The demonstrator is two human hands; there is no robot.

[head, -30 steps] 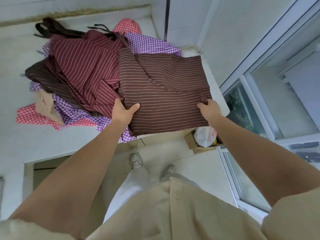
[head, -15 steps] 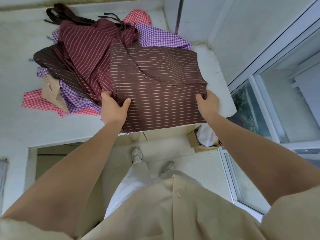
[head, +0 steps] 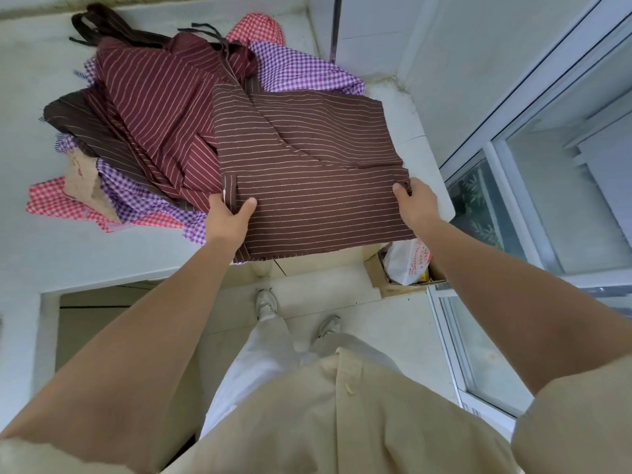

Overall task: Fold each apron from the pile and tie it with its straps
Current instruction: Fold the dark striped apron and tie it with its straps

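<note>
— Since the earlier frame, the left hand [head: 227,220] has closed around a narrow brown strap piece [head: 231,195] that now shows at the apron's left edge. The right hand [head: 415,203] stays at the right edge.
— Which apron do you mean?
— It is the brown folded apron with thin pale stripes [head: 307,186]. It lies flat on the near right corner of the white counter [head: 68,254], and its near edge hangs a little over the counter's front.
— How do the hands hold it?
— The left hand grips the left edge, with the strap piece between the thumb and the forefinger. The right hand pinches the right edge with curled fingers. Both arms are bare and stretched forward.
— What is beside the apron?
— Its left part overlaps the pile of loose aprons [head: 160,107]. A maroon striped one is on top, with purple checked cloth [head: 301,68] and red checked cloth [head: 51,200] under it. Dark brown straps [head: 102,25] lie at the far side, near the wall.
— And further out?
— On the floor below the counter's right end stands an open cardboard box [head: 374,268] with a white plastic bag [head: 405,265] in it. A glass window with a pale frame [head: 492,159] is on the right.
</note>
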